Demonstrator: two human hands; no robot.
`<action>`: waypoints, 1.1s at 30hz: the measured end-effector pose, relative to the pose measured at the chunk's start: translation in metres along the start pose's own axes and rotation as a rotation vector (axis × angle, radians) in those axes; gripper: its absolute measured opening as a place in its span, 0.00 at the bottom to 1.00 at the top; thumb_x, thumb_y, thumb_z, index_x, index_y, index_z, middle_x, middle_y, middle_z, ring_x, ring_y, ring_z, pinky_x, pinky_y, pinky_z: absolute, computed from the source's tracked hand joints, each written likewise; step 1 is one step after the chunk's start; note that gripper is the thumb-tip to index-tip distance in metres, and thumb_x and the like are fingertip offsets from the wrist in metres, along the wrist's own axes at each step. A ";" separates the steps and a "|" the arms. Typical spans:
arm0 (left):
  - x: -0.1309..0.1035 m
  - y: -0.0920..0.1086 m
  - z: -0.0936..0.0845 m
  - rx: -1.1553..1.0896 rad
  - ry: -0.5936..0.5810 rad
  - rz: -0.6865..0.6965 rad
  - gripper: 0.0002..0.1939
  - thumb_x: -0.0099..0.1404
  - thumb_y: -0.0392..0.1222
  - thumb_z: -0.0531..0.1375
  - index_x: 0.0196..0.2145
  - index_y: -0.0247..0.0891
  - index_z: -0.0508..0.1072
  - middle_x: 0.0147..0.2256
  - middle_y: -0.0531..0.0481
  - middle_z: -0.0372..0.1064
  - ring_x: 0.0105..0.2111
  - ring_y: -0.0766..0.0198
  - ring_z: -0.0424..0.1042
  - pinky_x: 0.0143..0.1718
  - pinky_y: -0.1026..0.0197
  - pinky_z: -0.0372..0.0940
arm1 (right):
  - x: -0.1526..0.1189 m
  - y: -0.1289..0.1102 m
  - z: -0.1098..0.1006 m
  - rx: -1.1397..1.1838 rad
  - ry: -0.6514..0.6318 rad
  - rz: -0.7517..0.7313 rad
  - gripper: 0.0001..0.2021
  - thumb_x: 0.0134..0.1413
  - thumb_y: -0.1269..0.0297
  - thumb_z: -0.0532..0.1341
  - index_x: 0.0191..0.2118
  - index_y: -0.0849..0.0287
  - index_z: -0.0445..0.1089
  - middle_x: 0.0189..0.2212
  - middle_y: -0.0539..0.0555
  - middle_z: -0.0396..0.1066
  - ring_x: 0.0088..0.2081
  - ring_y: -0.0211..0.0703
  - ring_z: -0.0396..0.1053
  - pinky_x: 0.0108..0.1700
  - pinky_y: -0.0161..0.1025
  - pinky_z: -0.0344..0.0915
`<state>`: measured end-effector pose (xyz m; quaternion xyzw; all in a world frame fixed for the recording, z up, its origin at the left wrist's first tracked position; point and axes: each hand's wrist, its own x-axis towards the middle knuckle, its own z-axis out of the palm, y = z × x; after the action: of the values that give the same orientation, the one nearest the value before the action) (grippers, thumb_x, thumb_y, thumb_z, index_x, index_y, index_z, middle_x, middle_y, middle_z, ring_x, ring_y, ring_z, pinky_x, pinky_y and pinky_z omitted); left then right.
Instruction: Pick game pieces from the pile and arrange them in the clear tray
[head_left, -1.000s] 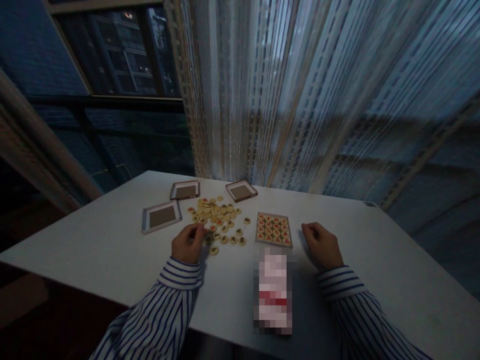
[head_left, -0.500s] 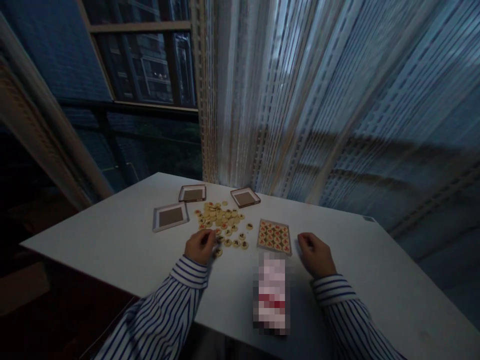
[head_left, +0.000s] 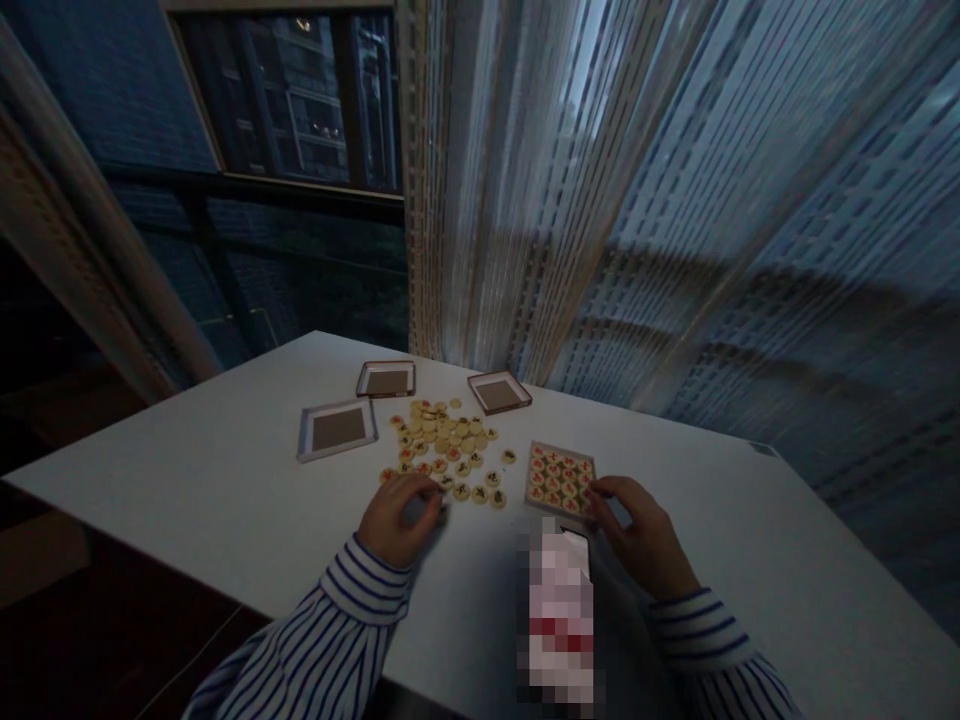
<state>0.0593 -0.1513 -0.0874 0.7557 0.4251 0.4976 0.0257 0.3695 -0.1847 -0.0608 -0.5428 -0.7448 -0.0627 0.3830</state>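
A heap of round Chinese chess pieces (head_left: pixel 442 432), with black or red characters, lies loose on the white table (head_left: pixel 225 430). My left hand (head_left: pixel 399 518) is at the heap's near side, thumb and fingertips pinched together on what looks like one chess piece, mostly hidden. To the right, a shallow square box (head_left: pixel 561 512) holds rows of pieces with red characters (head_left: pixel 555 475). My right hand (head_left: pixel 646 535) grips this box's right edge, with thumb and fingers closed on it.
Three shallow trays with brown bottoms stand beyond the heap: a grey-rimmed tray (head_left: pixel 337 430), a brown-rimmed tray (head_left: pixel 386 380) and another tray (head_left: pixel 499 393). A phone (head_left: pixel 562 610), its screen pixelated, is between my forearms. String curtains (head_left: pixel 525 200) hang behind the table.
My right hand has moved left onto the box's edge. The chess piece lying by my left fingertips no longer shows on the table. The view has shifted slightly.
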 end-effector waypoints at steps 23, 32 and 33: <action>-0.022 -0.017 0.004 0.185 -0.177 0.096 0.12 0.57 0.42 0.57 0.39 0.37 0.70 0.35 0.44 0.74 0.35 0.58 0.72 0.35 0.56 0.67 | 0.057 -0.092 0.024 -0.086 -0.395 -0.300 0.09 0.55 0.68 0.52 0.36 0.58 0.69 0.27 0.53 0.72 0.29 0.40 0.69 0.31 0.35 0.59; -0.019 -0.017 0.004 0.157 -0.264 0.094 0.12 0.57 0.41 0.57 0.40 0.37 0.69 0.36 0.44 0.74 0.36 0.57 0.72 0.35 0.56 0.67 | 0.021 -0.087 0.044 -0.070 -0.215 -0.249 0.10 0.57 0.69 0.50 0.33 0.59 0.69 0.21 0.52 0.68 0.24 0.38 0.65 0.28 0.35 0.57; -0.020 -0.019 0.004 0.152 -0.282 0.094 0.13 0.57 0.41 0.57 0.41 0.37 0.69 0.36 0.44 0.74 0.36 0.57 0.72 0.35 0.56 0.67 | 0.017 -0.085 0.044 -0.056 -0.204 -0.228 0.10 0.57 0.69 0.51 0.33 0.59 0.69 0.22 0.52 0.69 0.25 0.38 0.65 0.29 0.35 0.58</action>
<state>0.0484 -0.1509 -0.1126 0.8369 0.4178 0.3536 0.0044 0.2723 -0.1833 -0.0534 -0.4685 -0.8347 -0.0711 0.2805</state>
